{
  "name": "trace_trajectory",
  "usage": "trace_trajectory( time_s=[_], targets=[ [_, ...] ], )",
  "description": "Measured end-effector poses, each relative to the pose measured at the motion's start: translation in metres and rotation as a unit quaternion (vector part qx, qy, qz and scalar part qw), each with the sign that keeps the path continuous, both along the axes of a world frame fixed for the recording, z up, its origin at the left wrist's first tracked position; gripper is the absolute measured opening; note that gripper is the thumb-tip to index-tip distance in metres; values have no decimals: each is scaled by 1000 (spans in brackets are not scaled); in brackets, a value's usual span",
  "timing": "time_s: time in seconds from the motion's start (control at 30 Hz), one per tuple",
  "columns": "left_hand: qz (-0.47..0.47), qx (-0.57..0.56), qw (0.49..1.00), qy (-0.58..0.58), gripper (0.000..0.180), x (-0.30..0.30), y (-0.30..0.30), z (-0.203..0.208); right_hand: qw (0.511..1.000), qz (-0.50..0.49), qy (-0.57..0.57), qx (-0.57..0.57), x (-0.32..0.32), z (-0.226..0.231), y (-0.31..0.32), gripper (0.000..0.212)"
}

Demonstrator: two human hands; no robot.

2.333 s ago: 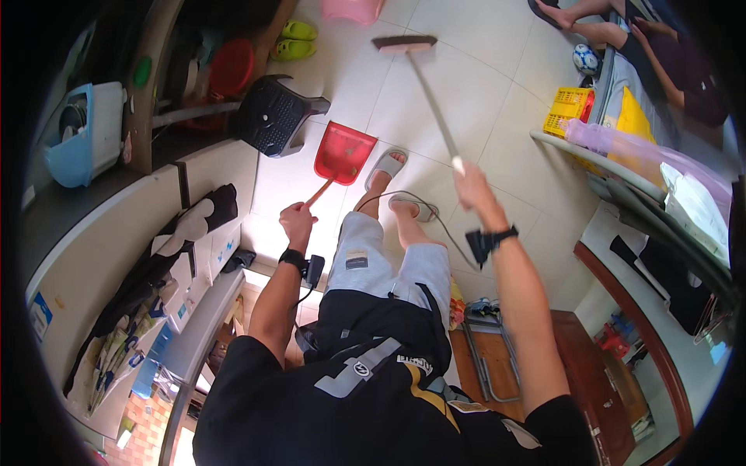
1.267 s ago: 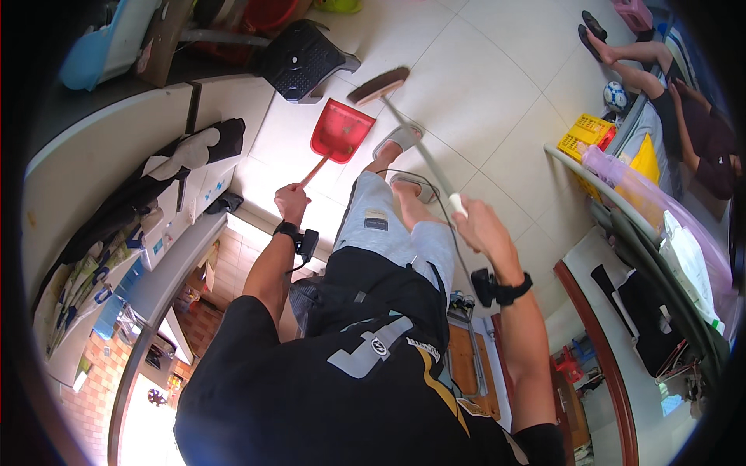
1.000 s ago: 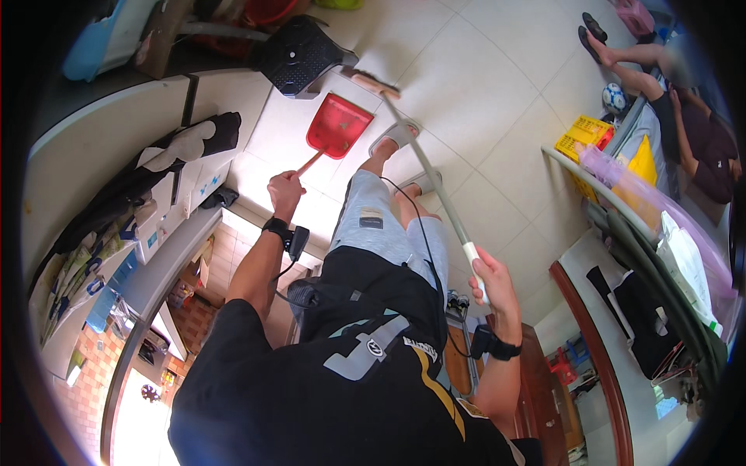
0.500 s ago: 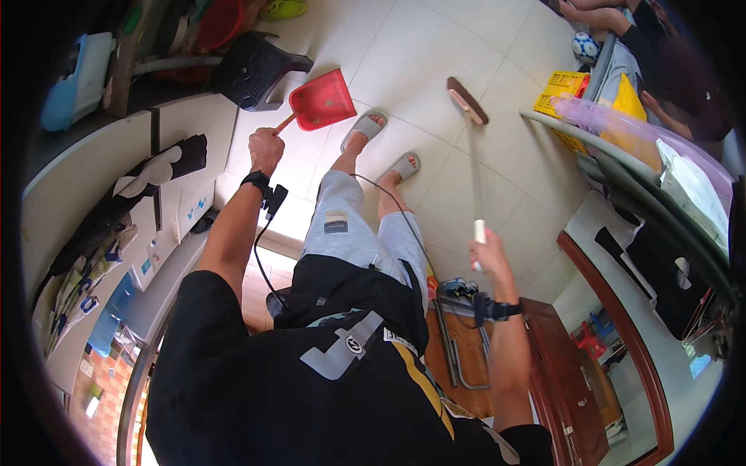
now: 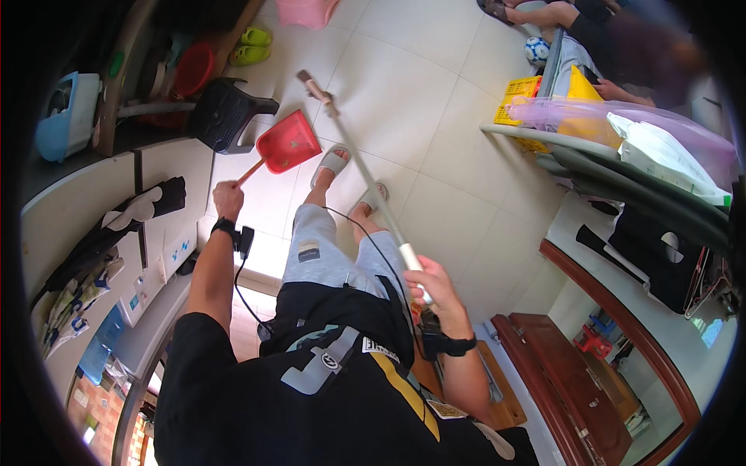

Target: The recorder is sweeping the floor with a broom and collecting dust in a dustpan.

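My left hand (image 5: 228, 201) is closed round the wooden handle of a red dustpan (image 5: 289, 142), whose pan lies at the floor near my left foot with some small debris in it. In my right hand (image 5: 436, 286) is the pale end of a long broom (image 5: 362, 167). Its pole slants away to the far left across my feet. The brown broom head (image 5: 313, 85) is beyond the dustpan, close to the floor; whether it touches cannot be made out.
A black plastic stool (image 5: 228, 115) stands just left of the dustpan, with green clogs (image 5: 252, 46) behind. At right are a yellow crate (image 5: 519, 99), a ball (image 5: 536, 51) and a rack's grey rail (image 5: 544, 137). Another person (image 5: 633, 46) sits at the far right.
The broom has swung from the right to the left, its head now beyond the dustpan. My right hand has moved left and nearer to my body. My left hand still holds the dustpan.
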State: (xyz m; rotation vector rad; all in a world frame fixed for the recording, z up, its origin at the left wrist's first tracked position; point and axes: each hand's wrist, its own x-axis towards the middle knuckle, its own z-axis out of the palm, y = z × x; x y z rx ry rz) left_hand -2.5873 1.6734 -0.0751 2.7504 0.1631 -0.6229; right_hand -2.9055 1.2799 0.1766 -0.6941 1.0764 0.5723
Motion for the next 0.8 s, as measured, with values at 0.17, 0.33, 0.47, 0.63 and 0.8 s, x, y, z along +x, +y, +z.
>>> trace_trajectory(
  time_s=[0.17, 0.33, 0.47, 0.63, 0.8],
  targets=[
    [102, -85, 991, 9, 24, -49, 19, 11, 983, 67, 75, -153, -63, 10, -84, 22],
    [219, -156, 963, -8, 26, -86, 27, 10, 966, 106, 133, -197, -90, 2, -150, 21],
    [189, -114, 975, 17, 25, -99, 19, -10, 954, 197, 146, -173, -93, -33, -143, 20],
    [163, -103, 981, 12, 27, -79, 1, -13, 927, 319, 121, -154, -60, -48, -55, 22],
    [209, -86, 974, -9, 24, -62, 32, -13, 950, 300, 87, -15, 12, -33, -23, 20]
  ],
)
